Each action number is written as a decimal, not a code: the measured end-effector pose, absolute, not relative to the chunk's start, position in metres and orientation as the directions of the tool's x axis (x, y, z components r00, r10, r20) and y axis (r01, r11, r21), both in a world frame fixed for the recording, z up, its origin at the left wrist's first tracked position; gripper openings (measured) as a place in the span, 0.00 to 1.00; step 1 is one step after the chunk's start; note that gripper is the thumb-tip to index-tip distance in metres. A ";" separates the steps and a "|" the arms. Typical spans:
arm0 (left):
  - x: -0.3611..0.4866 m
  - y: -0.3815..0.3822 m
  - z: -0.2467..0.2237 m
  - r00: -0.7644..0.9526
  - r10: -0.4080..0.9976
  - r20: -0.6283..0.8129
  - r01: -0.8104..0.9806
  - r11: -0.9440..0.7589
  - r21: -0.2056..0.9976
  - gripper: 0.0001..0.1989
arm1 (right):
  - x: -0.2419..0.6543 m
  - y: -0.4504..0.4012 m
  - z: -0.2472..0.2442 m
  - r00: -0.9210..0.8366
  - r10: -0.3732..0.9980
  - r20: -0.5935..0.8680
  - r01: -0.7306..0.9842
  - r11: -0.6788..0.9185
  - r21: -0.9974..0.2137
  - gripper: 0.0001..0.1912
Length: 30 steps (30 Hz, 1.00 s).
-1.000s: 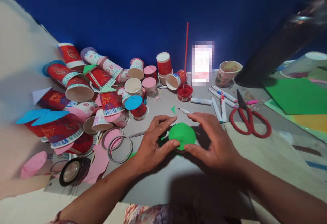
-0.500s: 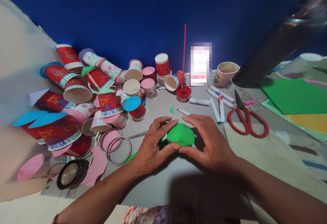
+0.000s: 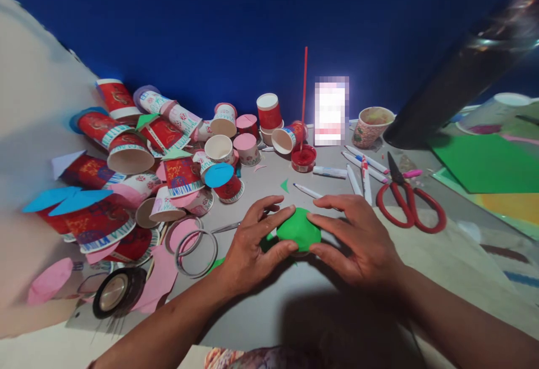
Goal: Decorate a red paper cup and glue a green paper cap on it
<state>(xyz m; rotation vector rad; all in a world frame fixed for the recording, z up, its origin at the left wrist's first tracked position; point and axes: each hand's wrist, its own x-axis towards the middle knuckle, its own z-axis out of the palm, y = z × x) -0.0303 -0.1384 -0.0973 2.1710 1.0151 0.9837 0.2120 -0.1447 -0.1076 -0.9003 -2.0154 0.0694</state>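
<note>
the green paper piece [image 3: 298,229] is held directly between the two hands, low in the middle of the view, above the gray tabletop [image 3: 252,308]. its left edge is met by the left hand [image 3: 255,240], its right edge by the right hand [image 3: 364,240], and neither can be called nearer. no long axis is made out; a roundish outline is shown. by both hands the piece is pinched lightly at its rim, thumbs set at the near edge and index fingers at the far edge, the other fingers curled loosely. a pale edge is glimpsed beneath the paper, but what it belongs to cannot be told.

beyond the hands, red contents are held in the small clear tub [image 3: 304,165], in which the red stick [image 3: 304,99] is stood nearly upright. the inside of the floral paper cup [image 3: 365,135] is stained. the red paper cup [image 3: 231,192] is topped by a blue paper disc [image 3: 219,174]; beside it, the white paper cup [image 3: 219,154] is left mouth up.
</note>
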 end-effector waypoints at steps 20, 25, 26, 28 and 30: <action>-0.021 -0.138 -0.089 0.238 0.970 0.055 0.224 -0.110 0.968 0.47 | 0.222 -0.136 -0.105 -0.190 0.774 0.604 0.545 0.595 -0.591 0.13; -0.021 -0.133 -0.088 0.164 0.982 -0.089 -0.174 0.118 0.978 0.44 | 0.220 -0.134 -0.112 -0.355 0.770 0.531 0.638 0.614 -0.464 0.20; -0.021 -0.133 -0.088 0.170 0.980 -0.101 -0.215 0.137 0.967 0.43 | 0.219 -0.134 -0.114 -0.386 0.764 0.517 0.654 0.622 -0.430 0.20; -0.020 -0.134 -0.089 0.191 0.975 -0.113 -0.266 0.162 0.950 0.42 | 0.218 -0.134 -0.116 -0.434 0.742 0.511 0.685 0.641 -0.347 0.19; -0.019 -0.136 -0.090 0.214 0.970 -0.117 -0.277 0.175 0.945 0.41 | 0.216 -0.135 -0.118 -0.466 0.718 0.517 0.710 0.652 -0.265 0.19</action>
